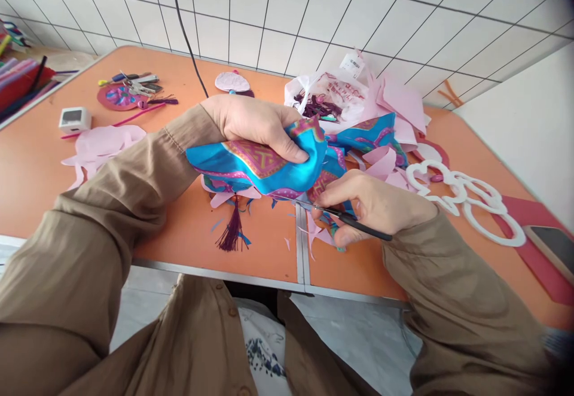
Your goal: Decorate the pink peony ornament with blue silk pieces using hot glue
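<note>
My left hand (pixel 260 124) is closed on a piece of patterned blue fabric (pixel 258 163) with pink and orange motifs, its thumb pressed on top. In my right hand (pixel 363 204) is a pair of scissors (pixel 359 224) with black handles. Their blades lie at the lower edge of the fabric, partly hidden by it. More blue fabric hangs between the two hands. Below the fabric a dark purple tassel (pixel 233 228) lies on the orange table (pixel 264 258), among small blue and pink scraps.
Pink scraps (pixel 107 145), a white cube-shaped device (pixel 75 119) and keys (pixel 139 87) lie on the left. At the back stands a plastic bag (pixel 332 94) with purple tassels. White cutout shapes (pixel 493 240) and a phone (pixel 551 243) lie on the right, before a tiled wall (pixel 251 19).
</note>
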Available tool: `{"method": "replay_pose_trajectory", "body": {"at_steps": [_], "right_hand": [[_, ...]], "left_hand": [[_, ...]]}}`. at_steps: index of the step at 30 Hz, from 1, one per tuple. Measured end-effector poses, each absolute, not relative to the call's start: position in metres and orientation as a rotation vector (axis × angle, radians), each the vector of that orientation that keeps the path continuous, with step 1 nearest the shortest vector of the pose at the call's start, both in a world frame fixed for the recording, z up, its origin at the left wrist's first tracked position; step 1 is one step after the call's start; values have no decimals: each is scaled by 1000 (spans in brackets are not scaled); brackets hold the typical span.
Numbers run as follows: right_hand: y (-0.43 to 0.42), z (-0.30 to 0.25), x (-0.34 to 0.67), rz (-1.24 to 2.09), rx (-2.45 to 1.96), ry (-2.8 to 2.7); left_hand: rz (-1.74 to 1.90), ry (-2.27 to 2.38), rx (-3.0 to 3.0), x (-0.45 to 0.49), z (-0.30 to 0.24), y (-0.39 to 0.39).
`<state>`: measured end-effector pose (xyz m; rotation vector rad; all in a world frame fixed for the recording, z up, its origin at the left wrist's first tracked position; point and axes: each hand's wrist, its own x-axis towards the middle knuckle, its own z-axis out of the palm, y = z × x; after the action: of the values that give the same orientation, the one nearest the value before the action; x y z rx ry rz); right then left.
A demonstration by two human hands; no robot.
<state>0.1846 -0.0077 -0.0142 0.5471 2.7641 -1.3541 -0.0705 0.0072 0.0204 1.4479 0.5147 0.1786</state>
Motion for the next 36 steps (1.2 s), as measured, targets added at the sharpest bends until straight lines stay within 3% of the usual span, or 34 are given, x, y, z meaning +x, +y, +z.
{"method": "replay_pose_trajectory", "body": {"at_steps": [36], "right_hand": [[-2, -23, 186, -1280, 516, 2772]], "left_hand": [[192, 615, 1430, -65, 18, 6]]}}
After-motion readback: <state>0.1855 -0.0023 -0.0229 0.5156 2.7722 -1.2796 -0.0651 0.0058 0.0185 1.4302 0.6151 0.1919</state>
